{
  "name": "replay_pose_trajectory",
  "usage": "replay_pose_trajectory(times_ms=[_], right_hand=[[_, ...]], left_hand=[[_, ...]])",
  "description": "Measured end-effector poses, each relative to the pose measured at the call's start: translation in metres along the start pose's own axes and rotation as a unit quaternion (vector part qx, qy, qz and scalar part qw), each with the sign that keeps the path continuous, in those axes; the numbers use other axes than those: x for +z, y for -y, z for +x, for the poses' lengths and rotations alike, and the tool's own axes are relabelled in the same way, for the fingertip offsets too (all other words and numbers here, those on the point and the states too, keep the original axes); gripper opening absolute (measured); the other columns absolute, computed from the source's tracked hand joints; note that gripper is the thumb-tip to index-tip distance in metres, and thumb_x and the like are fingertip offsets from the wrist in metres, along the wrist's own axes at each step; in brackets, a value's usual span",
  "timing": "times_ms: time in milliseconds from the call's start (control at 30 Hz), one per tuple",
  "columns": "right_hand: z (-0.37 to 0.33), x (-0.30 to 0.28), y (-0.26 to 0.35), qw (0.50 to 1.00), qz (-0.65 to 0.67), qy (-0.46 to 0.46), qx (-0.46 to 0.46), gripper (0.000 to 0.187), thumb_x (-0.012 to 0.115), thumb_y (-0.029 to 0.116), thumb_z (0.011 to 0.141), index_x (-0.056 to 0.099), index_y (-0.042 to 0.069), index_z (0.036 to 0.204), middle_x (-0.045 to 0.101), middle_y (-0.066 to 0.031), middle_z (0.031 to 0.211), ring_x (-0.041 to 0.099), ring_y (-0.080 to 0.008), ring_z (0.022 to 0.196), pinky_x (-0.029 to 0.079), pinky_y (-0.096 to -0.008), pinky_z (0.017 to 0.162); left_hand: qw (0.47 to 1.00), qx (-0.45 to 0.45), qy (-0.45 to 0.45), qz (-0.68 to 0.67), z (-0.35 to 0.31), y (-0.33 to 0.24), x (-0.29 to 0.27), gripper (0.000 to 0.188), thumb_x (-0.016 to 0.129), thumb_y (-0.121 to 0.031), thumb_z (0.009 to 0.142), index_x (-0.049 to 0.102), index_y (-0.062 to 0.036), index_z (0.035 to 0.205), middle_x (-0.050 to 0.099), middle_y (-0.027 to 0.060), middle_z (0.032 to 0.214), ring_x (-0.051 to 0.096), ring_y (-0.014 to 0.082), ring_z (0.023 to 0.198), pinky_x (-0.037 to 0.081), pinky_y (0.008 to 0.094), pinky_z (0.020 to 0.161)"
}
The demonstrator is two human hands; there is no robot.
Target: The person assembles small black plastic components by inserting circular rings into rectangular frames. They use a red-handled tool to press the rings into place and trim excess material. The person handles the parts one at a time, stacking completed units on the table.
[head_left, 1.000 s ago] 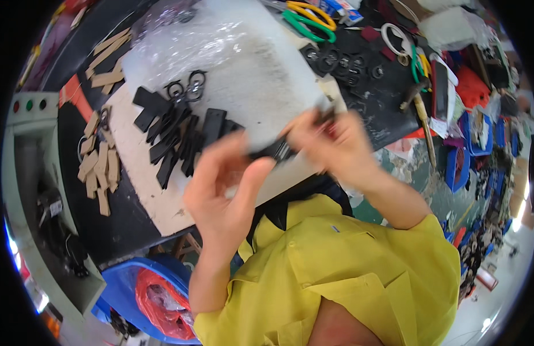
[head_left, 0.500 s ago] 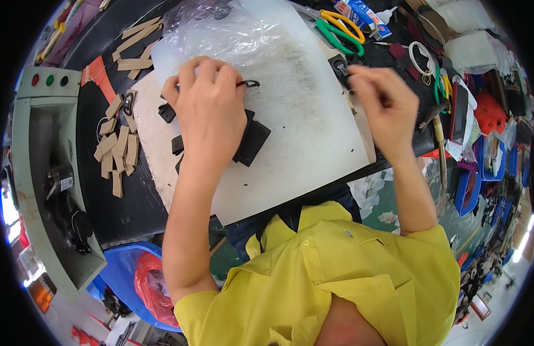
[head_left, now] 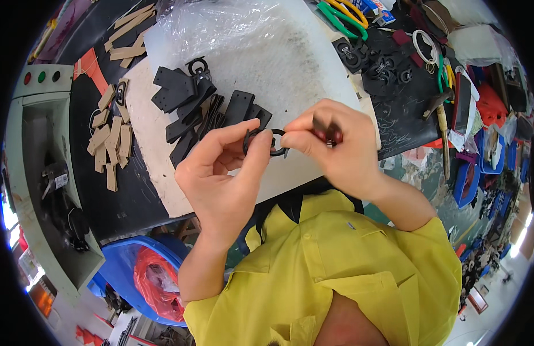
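Observation:
In front of my chest, both hands meet at a small black ring-shaped buckle (head_left: 276, 151). My left hand (head_left: 221, 173) pinches its left side between thumb and forefinger. The fingertips of my right hand (head_left: 353, 150) grip its right side. A dark item with a reddish spot (head_left: 330, 134) shows in the curl of the right hand; its kind is unclear. Just beyond the left hand lies a pile of flat black strap pieces (head_left: 183, 92), some folded, with holes at their ends. Another black ring buckle (head_left: 199, 62) rests at the pile's far end.
A pale board (head_left: 146, 121) with clear plastic film (head_left: 221, 29) covers the black table. Beige strips (head_left: 113, 141) lie left. Black buckled pieces (head_left: 385, 72), green-handled scissors (head_left: 342, 20) and a hammer (head_left: 441, 124) lie right. A blue bin (head_left: 123, 262) stands below the table's left side.
My left hand has drawn back toward me from the black pile, uncovering it. My right hand has moved left from the board's right edge. Both now hold the ring buckle.

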State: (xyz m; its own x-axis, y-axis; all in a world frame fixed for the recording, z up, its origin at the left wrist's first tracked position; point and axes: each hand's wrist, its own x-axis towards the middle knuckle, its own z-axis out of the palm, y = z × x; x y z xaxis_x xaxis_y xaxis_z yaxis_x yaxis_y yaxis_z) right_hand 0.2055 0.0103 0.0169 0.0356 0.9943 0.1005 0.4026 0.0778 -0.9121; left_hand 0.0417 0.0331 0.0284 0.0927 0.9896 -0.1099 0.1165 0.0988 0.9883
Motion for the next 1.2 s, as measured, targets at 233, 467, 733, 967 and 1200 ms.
replay_pose_trajectory(times_ms=[233, 467, 733, 967, 1200], right_hand=[[-0.005, 0.006, -0.007, 0.959, -0.097, 0.004, -0.267, 0.032, 0.074, -0.002, 0.062, 0.062, 0.0, 0.092, 0.059, -0.0062, 0.08, 0.06, -0.0185, 0.061, 0.048, -0.0274, 0.047], [-0.006, 0.003, -0.006, 0.96, -0.104, 0.045, -0.256, 0.035, 0.072, 0.0, 0.063, 0.063, 0.001, 0.096, 0.061, -0.0068, 0.084, 0.061, -0.0181, 0.063, 0.049, -0.0271, 0.049], [0.008, 0.002, -0.005, 0.966, -0.111, 0.041, -0.231, 0.03, 0.072, 0.003, 0.063, 0.066, 0.005, 0.092, 0.063, -0.0034, 0.082, 0.054, -0.0127, 0.054, 0.044, -0.023, 0.047], [-0.008, 0.005, 0.007, 0.98, 0.098, 0.094, 0.142, 0.017, 0.075, 0.006, 0.073, 0.065, -0.001, 0.085, 0.057, 0.0013, 0.065, 0.042, -0.0002, 0.055, 0.032, -0.0175, 0.048], [-0.019, 0.014, -0.004, 0.995, -0.04, 0.048, -0.076, 0.025, 0.072, -0.001, 0.063, 0.066, 0.001, 0.087, 0.059, -0.0064, 0.069, 0.055, -0.0119, 0.057, 0.045, -0.0243, 0.05]], left_hand=[[0.999, -0.04, -0.027, -0.011, -0.008, 0.002, -0.009, 0.014, 0.068, 0.003, 0.076, 0.064, 0.0059, 0.09, 0.065, 0.0058, 0.075, 0.061, 0.007, 0.064, 0.048, 0.0167, 0.057], [0.999, -0.008, -0.047, 0.011, -0.017, 0.01, -0.007, 0.018, 0.067, 0.003, 0.077, 0.063, 0.0062, 0.094, 0.064, 0.0061, 0.079, 0.06, 0.0073, 0.068, 0.048, 0.0175, 0.059], [0.962, -0.143, 0.102, -0.207, -0.017, 0.021, -0.016, 0.025, 0.066, 0.004, 0.078, 0.06, 0.0052, 0.102, 0.063, 0.0065, 0.088, 0.059, 0.0097, 0.081, 0.049, 0.022, 0.072], [0.991, 0.108, -0.075, 0.011, -0.027, 0.03, -0.008, 0.02, 0.07, 0.008, 0.072, 0.064, 0.0046, 0.091, 0.063, 0.0081, 0.075, 0.061, 0.0098, 0.065, 0.049, 0.02, 0.059], [0.987, 0.128, -0.086, 0.046, -0.029, 0.031, -0.009, 0.018, 0.07, 0.009, 0.07, 0.066, 0.0058, 0.087, 0.063, 0.0082, 0.07, 0.062, 0.01, 0.061, 0.051, 0.0206, 0.056]])
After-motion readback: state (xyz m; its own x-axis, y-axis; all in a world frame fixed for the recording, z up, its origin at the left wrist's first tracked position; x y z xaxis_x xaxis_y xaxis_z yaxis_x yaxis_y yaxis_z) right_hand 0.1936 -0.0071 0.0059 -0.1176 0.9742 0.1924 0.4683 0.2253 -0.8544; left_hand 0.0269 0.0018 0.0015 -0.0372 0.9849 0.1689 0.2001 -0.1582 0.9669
